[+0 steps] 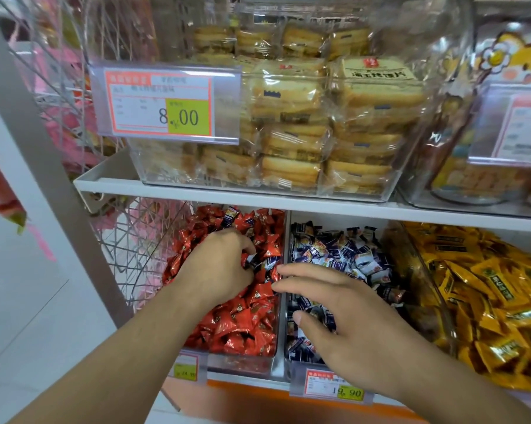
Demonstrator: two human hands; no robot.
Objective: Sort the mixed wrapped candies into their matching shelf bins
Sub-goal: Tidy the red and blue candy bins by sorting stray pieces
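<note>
Three clear bins sit side by side on the lower shelf. The left bin (245, 361) is full of red-wrapped candies (239, 319) with a few stray navy-and-white ones (265, 263) among them. My left hand (218, 266) is inside this bin, its fingers curled around navy-and-white candies. The middle bin (284, 332) holds navy-and-white candies (343, 252). My right hand (346, 319) hovers over it with fingers spread and straight, holding nothing. The right bin (423, 270) holds yellow-wrapped candies (484, 295).
On the upper shelf (258, 197) a clear bin of wrapped toast slices (316, 123) carries a price tag (163, 102). A wire rack (129, 249) with pink packets stands at the left. Price tags (331, 388) hang on the lower shelf's front edge.
</note>
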